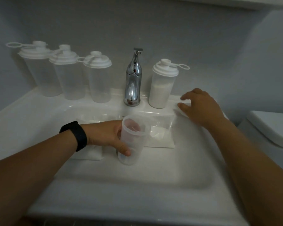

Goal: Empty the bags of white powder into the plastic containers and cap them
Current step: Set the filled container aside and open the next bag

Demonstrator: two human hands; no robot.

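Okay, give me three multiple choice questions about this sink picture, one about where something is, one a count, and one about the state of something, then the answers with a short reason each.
1. Where does the capped container holding white powder stand?
A. right of the faucet
B. left of the faucet
C. in the basin

2. How many capped empty containers stand left of the faucet?
A. one
B. three
C. five

3. What state is the container in the left hand in?
A. capped and full
B. uncapped and empty
C. lying crushed

Answers:
1. A, it stands on the sink ledge just right of the chrome faucet.
2. B, three clear capped empty containers line the ledge on that side.
3. B, the held container has an open rim with no lid and no powder showing inside, the left hand's grip curled round it.
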